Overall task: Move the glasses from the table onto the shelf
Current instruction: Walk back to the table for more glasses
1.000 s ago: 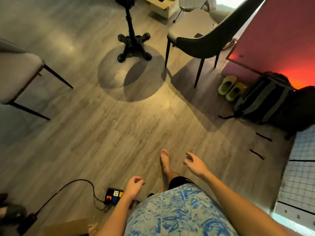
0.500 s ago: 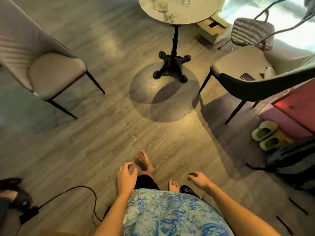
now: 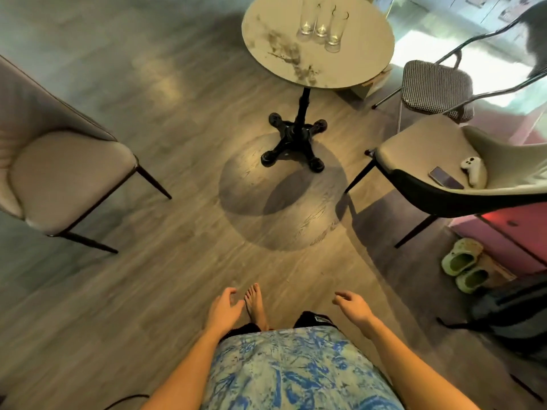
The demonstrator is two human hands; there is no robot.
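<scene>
Wooden floor (image 3: 124,291) fills most of the view, with a round table (image 3: 355,66) on a black foot standing far ahead, a pale chair (image 3: 68,182) at the left and another chair (image 3: 420,149) at the right that carries a phone (image 3: 446,178) and a white controller (image 3: 474,170). Three glasses (image 3: 321,26) stand close together on the far part of the table top, untouched. Half a second ago only the near edge of the table showed at the top of the picture; now almost the whole top and all three glasses are visible, so the person has looked up and come nearer. I judge this as the approach step, with no glass taken yet. The left hand (image 3: 223,309) and the right hand (image 3: 353,309) hang low and near, both loosely spread and holding nothing. No shelf is visible.
</scene>
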